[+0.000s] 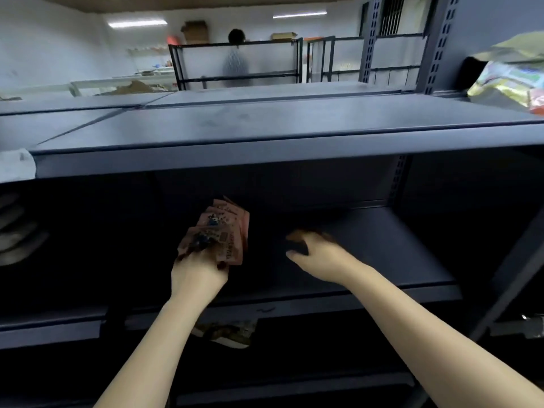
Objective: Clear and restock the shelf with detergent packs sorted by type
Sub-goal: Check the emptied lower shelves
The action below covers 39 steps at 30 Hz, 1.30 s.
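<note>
A fanned stack of pink detergent packs (224, 231) is inside the dark middle level of the grey shelf (382, 245). My left hand (197, 273) grips the near end of that stack. To the right, my right hand (319, 254) hovers over the bare shelf board with its fingers loosely curved and nothing in it. Yellow-green packs (509, 83) lie on the top board at the far right. One more printed pack (228, 332) shows on the level below, partly hidden by the shelf's front lip.
The top board (235, 125) is wide and grey. White packs (14, 166) sit at the left edge. An upright post (397, 181) stands at the back right. Beyond the shelf are black racks (235, 63) and a person (237, 60).
</note>
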Available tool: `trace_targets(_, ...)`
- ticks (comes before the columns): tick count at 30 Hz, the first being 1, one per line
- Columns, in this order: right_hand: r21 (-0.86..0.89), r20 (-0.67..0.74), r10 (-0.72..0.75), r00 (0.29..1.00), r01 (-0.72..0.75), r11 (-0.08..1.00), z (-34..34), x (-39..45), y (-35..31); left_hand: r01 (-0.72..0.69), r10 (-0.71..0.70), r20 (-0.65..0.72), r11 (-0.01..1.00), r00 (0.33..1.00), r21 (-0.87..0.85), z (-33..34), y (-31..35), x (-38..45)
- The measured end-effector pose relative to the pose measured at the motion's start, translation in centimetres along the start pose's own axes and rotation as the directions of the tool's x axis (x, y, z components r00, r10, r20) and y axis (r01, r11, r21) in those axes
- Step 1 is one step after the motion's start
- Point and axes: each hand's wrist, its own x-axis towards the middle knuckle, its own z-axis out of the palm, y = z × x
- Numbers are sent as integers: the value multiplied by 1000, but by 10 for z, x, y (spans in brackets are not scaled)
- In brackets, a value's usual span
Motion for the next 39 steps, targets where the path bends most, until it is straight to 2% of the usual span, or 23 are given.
trace_targets(1,8,12,24,1000,-24,1000,7,10,-5,16,-16,41,1000,999,15,7,-10,8)
trace_targets(4,-3,50,48,998,-48,999,30,39,-14,31,-54,283,996,958,88,27,-35,28)
trace_targets(8,-22,79,86,993,-84,996,61,74,-15,-86,25,382,986,924,144,57,-56,51)
trace_targets(11,-37,57,112,992,-110,993,76,96,-17,-116,51,375,981,926,154,74,-65,66)
trace_targets(15,53,11,80,997,-81,995,91,118,-20,-146,126,309,988,943,44,87,-73,79)
trace_targets(19,156,-2,107,994,-105,982,99,137,-23,-116,98,276,992,956,51,91,-73,81)
trace_targets(22,211,-2,127,992,-124,970,105,146,-29,-54,56,227,998,972,-16,85,-73,82)
trace_targets(25,193,15,169,986,-168,967,111,152,-32,-46,29,217,996,976,73,85,-74,85)
trace_targets(29,314,-3,242,970,-229,921,112,152,-27,-41,8,224,989,975,142,79,-73,81)
trace_targets(32,399,-75,279,957,-228,888,107,140,-20,-118,82,233,982,969,147,72,-71,73)
trace_targets(34,456,-131,315,940,-225,861,103,132,-14,-151,120,277,984,953,92,71,-72,68)
trace_targets(37,491,-281,366,887,-195,849,90,113,-9,-150,140,363,989,921,-2,63,-65,59)
trace_targets(39,461,-386,357,851,-157,873,79,99,-9,-158,128,371,986,920,53,61,-59,54)
